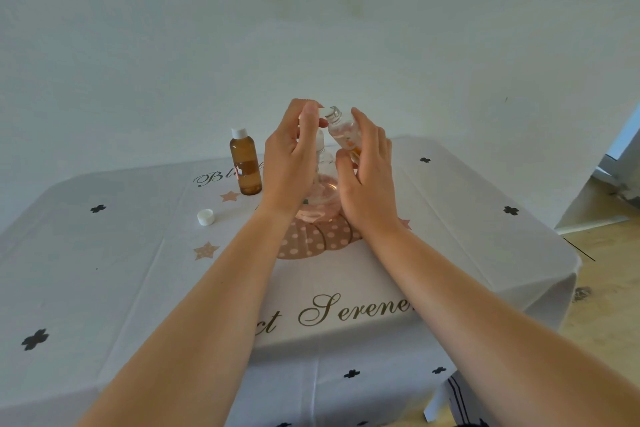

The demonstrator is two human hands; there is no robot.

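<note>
Head view: round flask (323,199) of pinkish liquid stands on the table (121,270), partly hidden. Right hand (367,177) grips a small clear bottle (343,130), tilted and uncapped, above it; contents unclear. Left hand (289,156) pinches a white cap (325,113) at its mouth.

On the bench (138,270) the tall bottle (246,166) stands at ten o'clock from the flask (323,199), the loose cap (205,217) at nine.
</note>
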